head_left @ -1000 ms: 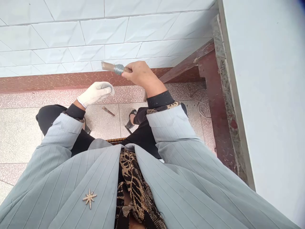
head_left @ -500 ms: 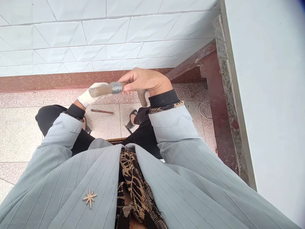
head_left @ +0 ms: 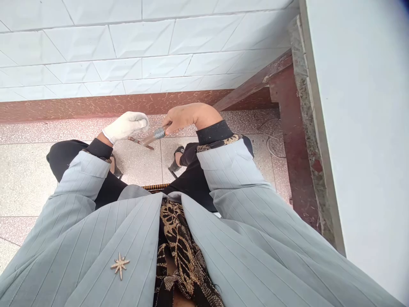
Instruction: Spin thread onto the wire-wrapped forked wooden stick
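My right hand (head_left: 183, 118), bare, is closed around a wooden stick-like tool (head_left: 148, 140) bound with silver wire (head_left: 159, 133). The tool's free end slants down to the left. Much of the rest of it is hidden by the hand. To its left, my left hand (head_left: 126, 125) wears a white glove, with its fingers curled closed. A small greyish edge shows at the fingertips, too unclear to name. On the floor behind the tool's end lies a thin reddish-brown strip (head_left: 136, 140), partly covered from view.
White tiles cover the wall (head_left: 140, 38) ahead, with a reddish-brown skirting (head_left: 96, 104) below. At the right stand a dark red frame (head_left: 295, 140) and a white surface (head_left: 367, 128). A pale cable (head_left: 271, 149) lies on the speckled floor (head_left: 28, 170).
My right hand has lowered and moved slightly left, and the tool's end now points down, away from the glove. My left hand now shows unobstructed, fingers curled.
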Tool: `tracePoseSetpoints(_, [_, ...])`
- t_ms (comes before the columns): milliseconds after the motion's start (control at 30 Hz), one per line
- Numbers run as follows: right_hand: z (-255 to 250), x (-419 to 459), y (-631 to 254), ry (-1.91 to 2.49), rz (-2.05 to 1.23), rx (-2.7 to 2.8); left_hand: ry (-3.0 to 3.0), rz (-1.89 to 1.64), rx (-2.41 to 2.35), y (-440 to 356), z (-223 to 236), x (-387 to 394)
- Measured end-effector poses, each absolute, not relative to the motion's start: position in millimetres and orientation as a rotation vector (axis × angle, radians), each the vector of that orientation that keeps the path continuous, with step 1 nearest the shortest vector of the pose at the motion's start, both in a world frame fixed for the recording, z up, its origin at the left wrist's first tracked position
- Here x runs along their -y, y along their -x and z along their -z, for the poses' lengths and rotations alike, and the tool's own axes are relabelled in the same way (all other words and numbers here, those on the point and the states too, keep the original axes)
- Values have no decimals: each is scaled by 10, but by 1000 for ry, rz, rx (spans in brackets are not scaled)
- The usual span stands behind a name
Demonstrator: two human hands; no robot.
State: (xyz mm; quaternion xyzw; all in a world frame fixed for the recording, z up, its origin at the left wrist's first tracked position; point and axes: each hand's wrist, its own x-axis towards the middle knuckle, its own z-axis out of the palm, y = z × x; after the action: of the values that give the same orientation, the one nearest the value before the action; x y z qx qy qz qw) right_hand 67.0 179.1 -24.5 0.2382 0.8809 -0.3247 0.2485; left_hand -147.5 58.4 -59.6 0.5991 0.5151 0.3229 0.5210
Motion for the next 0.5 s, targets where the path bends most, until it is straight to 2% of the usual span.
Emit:
tracePoseSetpoints(133, [133,-1761,-726,-280,1246,-2286,-1403,-768,-1253,1503,621,-605])
tracePoseSetpoints(233, [122,-1764,-791,-327,1583,-2431,-1373,-828,-1229,1533,662,-631])
tracePoseSetpoints(400, [222,-1754,-767,-877,2406,-2554,-1366,-821,-1153,1524,723,-641])
tracePoseSetpoints(467, [272,-1792,-729,-1221,2492,-2593,-1382,-788,-1132,1491,713,-623])
tracePoseSetpoints(500, [299,-1824,-714,-1373,2399,-2620,-1397,-753,-1111,1472,698,-610])
